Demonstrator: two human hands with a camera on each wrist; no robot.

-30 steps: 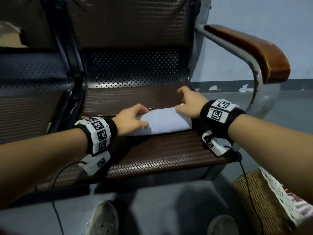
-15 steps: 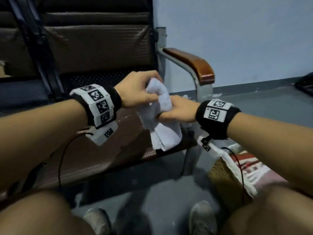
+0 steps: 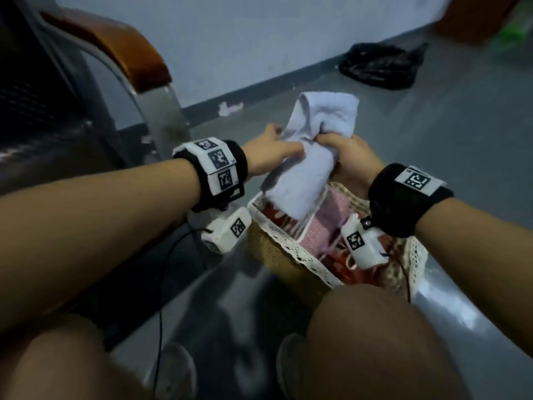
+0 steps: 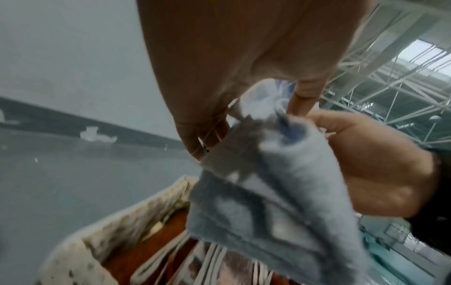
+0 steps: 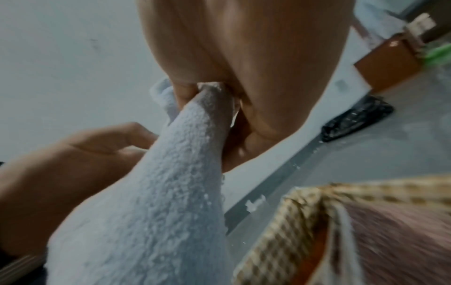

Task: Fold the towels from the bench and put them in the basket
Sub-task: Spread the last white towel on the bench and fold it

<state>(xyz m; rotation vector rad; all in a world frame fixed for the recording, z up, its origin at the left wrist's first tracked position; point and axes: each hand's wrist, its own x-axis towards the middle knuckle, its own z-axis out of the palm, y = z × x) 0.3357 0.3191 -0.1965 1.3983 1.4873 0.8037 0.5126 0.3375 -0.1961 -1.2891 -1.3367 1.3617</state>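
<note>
A folded pale blue towel (image 3: 305, 171) hangs in the air over the woven basket (image 3: 277, 252), which stands on the floor to the right of the bench. My left hand (image 3: 274, 154) grips the towel's left side and my right hand (image 3: 346, 160) grips its middle, fingers curled round the cloth. The left wrist view shows the towel (image 4: 280, 192) drooping toward the basket's lace rim (image 4: 136, 214). In the right wrist view the towel (image 5: 156, 202) runs down from my right hand (image 5: 209, 92). Pink and red folded towels (image 3: 320, 226) lie inside the basket.
The bench's metal frame and brown wooden armrest (image 3: 115, 47) stand at the left. A black plastic bag (image 3: 380, 67) lies on the grey floor by the wall. My knees (image 3: 375, 342) and shoes fill the bottom of the head view.
Both hands lifted the folded towel off the bench seat and carried it rightward; it now hangs above the basket. My head has turned from the bench to the basket.
</note>
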